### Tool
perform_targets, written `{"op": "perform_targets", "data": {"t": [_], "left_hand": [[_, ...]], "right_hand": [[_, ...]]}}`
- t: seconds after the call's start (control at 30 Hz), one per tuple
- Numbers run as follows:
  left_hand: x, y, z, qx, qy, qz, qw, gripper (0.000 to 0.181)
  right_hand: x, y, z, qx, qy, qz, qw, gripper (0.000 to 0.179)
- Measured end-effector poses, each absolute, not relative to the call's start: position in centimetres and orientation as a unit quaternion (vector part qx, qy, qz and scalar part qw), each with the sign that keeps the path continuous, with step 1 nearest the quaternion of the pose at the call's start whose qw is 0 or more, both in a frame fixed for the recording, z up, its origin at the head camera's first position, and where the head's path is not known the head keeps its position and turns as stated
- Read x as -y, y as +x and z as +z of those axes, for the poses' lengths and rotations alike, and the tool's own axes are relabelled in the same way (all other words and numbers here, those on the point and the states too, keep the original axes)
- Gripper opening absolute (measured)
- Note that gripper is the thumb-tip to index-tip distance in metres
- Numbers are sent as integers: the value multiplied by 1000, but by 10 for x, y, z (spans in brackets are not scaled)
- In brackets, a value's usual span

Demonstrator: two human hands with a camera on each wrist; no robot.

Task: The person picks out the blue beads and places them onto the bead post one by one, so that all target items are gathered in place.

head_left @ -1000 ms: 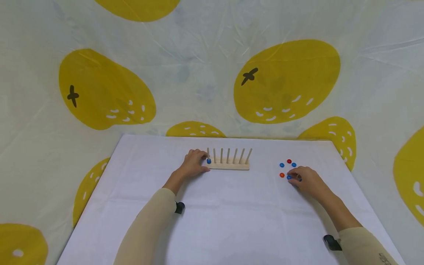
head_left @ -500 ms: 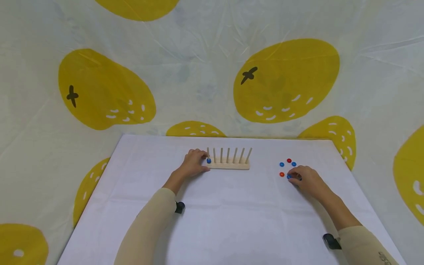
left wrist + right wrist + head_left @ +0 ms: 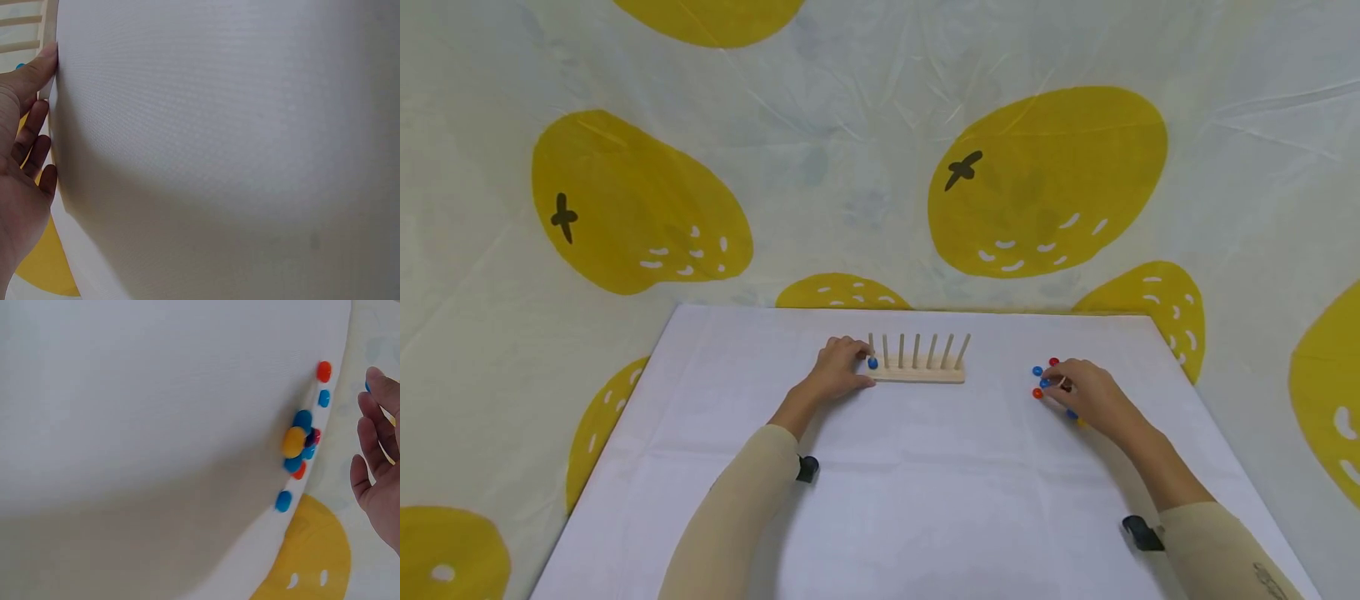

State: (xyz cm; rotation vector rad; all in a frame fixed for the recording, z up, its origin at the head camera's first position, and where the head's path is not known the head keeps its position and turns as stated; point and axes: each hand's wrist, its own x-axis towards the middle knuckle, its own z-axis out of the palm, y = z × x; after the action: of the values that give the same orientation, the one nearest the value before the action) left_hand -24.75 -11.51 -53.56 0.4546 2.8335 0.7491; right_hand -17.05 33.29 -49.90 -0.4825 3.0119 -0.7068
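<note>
A light wooden peg rack with several upright pegs stands toward the back of the white table. One blue bead sits low on its leftmost peg. My left hand grips the rack's left end, thumb at the front and fingers behind; in the left wrist view the thumb lies along the base edge. To the right, my right hand pinches another blue bead between thumb and index finger. The right wrist view shows that bead raised above the tabletop, mostly hidden by the thumb.
Loose beads lie around and below the right hand: a red bead, a blue one, an orange-red bead, a yellow bead and several more. A cloth with yellow fruit shapes hangs behind the table's back edge.
My right hand has lifted off the table with a blue bead in its pinch, uncovering blue and yellow beads beneath. My left hand and the rack have stayed still.
</note>
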Motion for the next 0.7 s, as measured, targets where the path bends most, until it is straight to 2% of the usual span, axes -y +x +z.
{"op": "perform_targets", "data": {"t": [0.13,0.4,0.7], "left_hand": [[115,-247,-534,-951,152,255,90,57],[115,-246,-535,-951,153,254,90,57],[116,-248,-536,-951,153,254,92,58]], "right_hand": [[-321,-176,-489,-955,-180,-233,-27,22],[-293,-192,-470,-947,-195,-255,-29,25],[-251,-210,-450,-928,-238,-278,-72,24]]}}
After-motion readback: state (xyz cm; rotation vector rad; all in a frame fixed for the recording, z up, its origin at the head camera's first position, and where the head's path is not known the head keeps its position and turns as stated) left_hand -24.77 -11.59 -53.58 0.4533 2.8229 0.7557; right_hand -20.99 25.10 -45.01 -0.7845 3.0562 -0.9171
